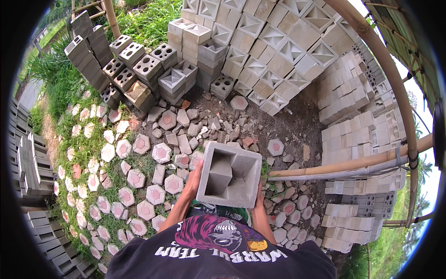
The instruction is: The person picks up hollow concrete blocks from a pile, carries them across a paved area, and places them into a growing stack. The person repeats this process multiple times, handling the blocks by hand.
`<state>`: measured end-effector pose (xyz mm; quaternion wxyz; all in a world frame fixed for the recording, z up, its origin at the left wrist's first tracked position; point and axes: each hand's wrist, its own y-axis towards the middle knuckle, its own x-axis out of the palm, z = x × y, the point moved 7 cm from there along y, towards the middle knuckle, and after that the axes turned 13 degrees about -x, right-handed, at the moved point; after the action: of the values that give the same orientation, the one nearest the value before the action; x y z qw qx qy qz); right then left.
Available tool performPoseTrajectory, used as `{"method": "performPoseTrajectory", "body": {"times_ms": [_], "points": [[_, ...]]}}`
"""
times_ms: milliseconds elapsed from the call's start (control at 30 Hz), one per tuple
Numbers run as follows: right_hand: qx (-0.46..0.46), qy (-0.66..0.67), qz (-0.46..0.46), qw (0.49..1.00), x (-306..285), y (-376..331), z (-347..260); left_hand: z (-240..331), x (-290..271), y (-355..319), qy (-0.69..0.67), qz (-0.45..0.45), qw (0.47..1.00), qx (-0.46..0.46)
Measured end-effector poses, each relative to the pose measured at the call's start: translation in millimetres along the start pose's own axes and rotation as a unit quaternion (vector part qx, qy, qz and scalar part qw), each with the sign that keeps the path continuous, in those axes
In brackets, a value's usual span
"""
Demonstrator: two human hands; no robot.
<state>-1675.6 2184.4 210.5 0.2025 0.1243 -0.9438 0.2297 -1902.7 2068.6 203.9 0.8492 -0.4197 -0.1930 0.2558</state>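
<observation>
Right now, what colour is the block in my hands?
Plain light grey concrete block, seen best in the head view.

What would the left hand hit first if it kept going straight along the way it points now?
The left hand is already pressed against the side of the grey hollow concrete block. Beyond it lies broken rubble; depth is unclear.

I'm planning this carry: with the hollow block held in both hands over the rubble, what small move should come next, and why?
Probably a careful step forward toward the stack. Left hand and right hand grip the block by its sides, and loose rubble lies between.
</observation>
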Motion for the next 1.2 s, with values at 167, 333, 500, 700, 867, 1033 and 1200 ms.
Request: {"method": "performPoseTrajectory", "body": {"times_ms": [167,333,500,700,867,1033,1200], "points": [[0.013,0.031,-0.031,0.999,-2,47,16,26,-5,12,-0.012,-0.004,1.000,-0.025],[0.072,0.098,-0.090,0.989,19,95,17,50,-2,36,-0.070,0.030,0.997,0.009],[0.127,0.074,-0.085,0.985,-6,158,33,65,9,60,-0.106,0.065,0.992,-0.018],[0.210,-0.097,-0.106,0.967,1,224,5,42,47,116,-0.207,0.119,0.969,-0.058],[0.250,-0.140,-0.116,0.951,-22,314,-11,68,111,173,-0.320,0.122,0.932,-0.122],[0.237,-0.119,-0.083,0.961,-34,384,-65,114,163,231,-0.281,0.105,0.948,-0.109],[0.190,-0.110,-0.031,0.975,-61,431,-110,183,200,267,-0.171,0.122,0.976,-0.055]]}}
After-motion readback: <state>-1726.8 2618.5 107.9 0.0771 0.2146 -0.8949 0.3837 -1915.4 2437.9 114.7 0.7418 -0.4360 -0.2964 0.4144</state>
